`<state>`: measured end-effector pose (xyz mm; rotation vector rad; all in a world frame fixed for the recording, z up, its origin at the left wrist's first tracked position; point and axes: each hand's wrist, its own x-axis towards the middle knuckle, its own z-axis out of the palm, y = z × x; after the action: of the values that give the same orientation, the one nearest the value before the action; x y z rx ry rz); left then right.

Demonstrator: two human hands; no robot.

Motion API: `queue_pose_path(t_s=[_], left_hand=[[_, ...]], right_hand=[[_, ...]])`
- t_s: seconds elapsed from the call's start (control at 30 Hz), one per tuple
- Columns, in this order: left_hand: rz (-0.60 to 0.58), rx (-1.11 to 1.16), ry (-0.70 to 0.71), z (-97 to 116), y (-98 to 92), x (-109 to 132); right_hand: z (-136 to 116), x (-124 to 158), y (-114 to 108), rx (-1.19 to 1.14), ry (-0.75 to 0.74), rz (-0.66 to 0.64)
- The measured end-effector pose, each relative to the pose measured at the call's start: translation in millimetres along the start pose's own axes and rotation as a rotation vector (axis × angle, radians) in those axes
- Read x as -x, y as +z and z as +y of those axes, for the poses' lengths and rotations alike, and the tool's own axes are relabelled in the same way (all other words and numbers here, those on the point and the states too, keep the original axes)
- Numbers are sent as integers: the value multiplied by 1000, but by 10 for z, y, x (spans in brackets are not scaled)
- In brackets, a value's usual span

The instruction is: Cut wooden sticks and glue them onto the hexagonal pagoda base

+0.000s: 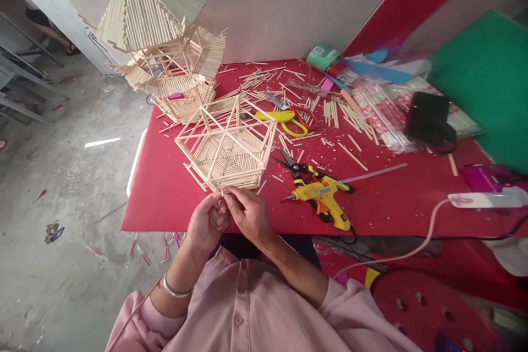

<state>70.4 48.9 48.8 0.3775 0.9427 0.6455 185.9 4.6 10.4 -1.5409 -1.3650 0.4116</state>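
- Hands nearly closed, left hand (209, 220) and right hand (249, 214) apparently pinching one wooden stick (223, 192);
- fitting it to the hexagonal stick frame (226, 133) seems underway; next calls for steady alignment

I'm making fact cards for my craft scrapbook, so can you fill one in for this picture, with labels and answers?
Left hand: fingers curled, at the near edge of the stick frame
Right hand: beside it, fingertips close to the left's
Stick tower: roofed, behind the frame to the left
Glue gun: yellow, right of the hands
Table: red, strewn with loose sticks
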Motion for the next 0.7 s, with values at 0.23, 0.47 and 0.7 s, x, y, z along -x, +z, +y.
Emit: queue_pose_path(t_s=[0.23, 0.47, 0.7], left_hand=[[-14, -9, 3, -9, -15, -5], [-18, 0, 4, -15, -33, -19], [-17, 22, 5, -10, -21, -10]], right_hand=[[-16, -13, -10, 0, 0, 1], [3, -6, 0, 13, -13, 4], [-9, -8, -5, 9, -3, 1]])
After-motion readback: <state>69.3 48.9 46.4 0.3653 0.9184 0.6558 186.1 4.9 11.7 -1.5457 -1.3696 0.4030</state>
